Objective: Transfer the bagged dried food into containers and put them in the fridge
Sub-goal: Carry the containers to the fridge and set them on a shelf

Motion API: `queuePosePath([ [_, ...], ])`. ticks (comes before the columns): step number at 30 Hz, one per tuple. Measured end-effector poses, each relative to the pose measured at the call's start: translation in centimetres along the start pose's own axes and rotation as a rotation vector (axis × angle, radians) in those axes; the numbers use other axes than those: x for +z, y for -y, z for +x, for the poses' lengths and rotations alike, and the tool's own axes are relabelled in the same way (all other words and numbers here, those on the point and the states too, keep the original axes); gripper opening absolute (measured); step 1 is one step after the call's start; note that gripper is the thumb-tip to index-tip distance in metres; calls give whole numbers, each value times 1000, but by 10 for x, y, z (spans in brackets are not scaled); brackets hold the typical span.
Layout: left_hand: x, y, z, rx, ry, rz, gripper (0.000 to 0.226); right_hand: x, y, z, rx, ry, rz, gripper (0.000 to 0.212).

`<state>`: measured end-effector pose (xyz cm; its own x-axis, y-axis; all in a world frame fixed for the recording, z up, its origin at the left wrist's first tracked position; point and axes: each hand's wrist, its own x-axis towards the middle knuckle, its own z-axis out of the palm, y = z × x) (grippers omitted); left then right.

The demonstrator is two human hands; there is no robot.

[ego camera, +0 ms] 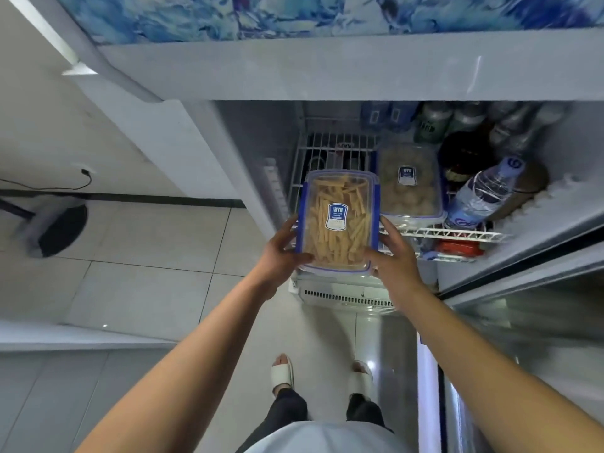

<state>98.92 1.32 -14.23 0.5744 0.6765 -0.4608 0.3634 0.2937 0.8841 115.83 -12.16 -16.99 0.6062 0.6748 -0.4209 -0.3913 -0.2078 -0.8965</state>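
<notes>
Clear plastic, trimmed with blue clips, made up the container point(338, 222) that a person held between both hands at the open front of the fridge point(327, 76). It was packed with pale yellow dried sticks and carried a small blue and white label on its lid. The left hand point(281, 253) gripped its left side and the right hand point(394, 256) its right side, fingers curled and pressed flat against the walls. Just right of that container, a second lidded container point(408, 188) of round pale food sat on the wire shelf point(454, 233), with a water bottle point(480, 194) lying beyond it. This looked like the final storing step; the next move likely called for sliding the held container level onto the bare shelf space.
</notes>
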Motion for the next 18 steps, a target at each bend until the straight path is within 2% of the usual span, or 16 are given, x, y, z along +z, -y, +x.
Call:
queuePosePath([
  [4,4,7,1,-1,-48,0,83,2,-5,6,45,-25,31,72],
  [9,5,13,-1,72,-5,103,86,5,-4,14,28,-47,36,71],
  [11,3,17,1,247,45,375,94,7,-2,18,51,-45,67,73],
  [13,3,25,8,413,63,876,106,9,2,20,76,-64,64,74],
  [15,8,30,17,521,-7,1256,103,11,4,21,88,-87,40,74],
  [18,13,26,28,599,-6,1351,99,13,7,24,96,-105,15,73],
])
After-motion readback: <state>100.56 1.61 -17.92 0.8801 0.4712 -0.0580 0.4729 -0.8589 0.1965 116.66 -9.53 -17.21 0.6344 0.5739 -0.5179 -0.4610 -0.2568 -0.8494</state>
